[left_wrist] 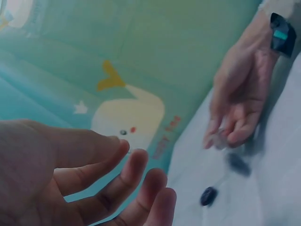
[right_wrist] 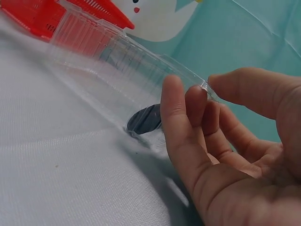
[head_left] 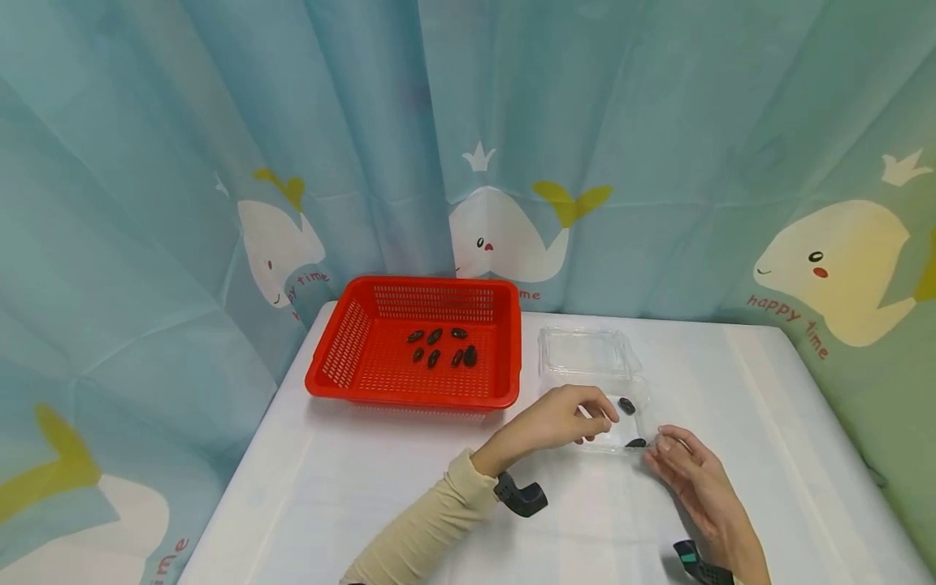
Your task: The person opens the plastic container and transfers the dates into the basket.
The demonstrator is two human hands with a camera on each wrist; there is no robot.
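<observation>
A clear plastic hinged box (head_left: 646,398) lies on the table with its lid (head_left: 585,351) folded back. My right hand (head_left: 695,479) pinches the box's near right corner between thumb and fingers; the right wrist view shows the grip on the rim (right_wrist: 200,82). Inside the box are two dark, glossy oval pieces that look like dates: one date (head_left: 626,405) farther back, another date (head_left: 636,443) against the near wall. Above the box's left part hovers my left hand (head_left: 566,418). Its fingers are loosely bent, with nothing between thumb and fingertips (left_wrist: 134,162).
A red perforated basket (head_left: 417,398) stands on the left at the back of the table, holding several similar dark ovals (head_left: 435,335). Behind the white table (head_left: 351,504) hangs a blue-green curtain (head_left: 643,122) with whale prints.
</observation>
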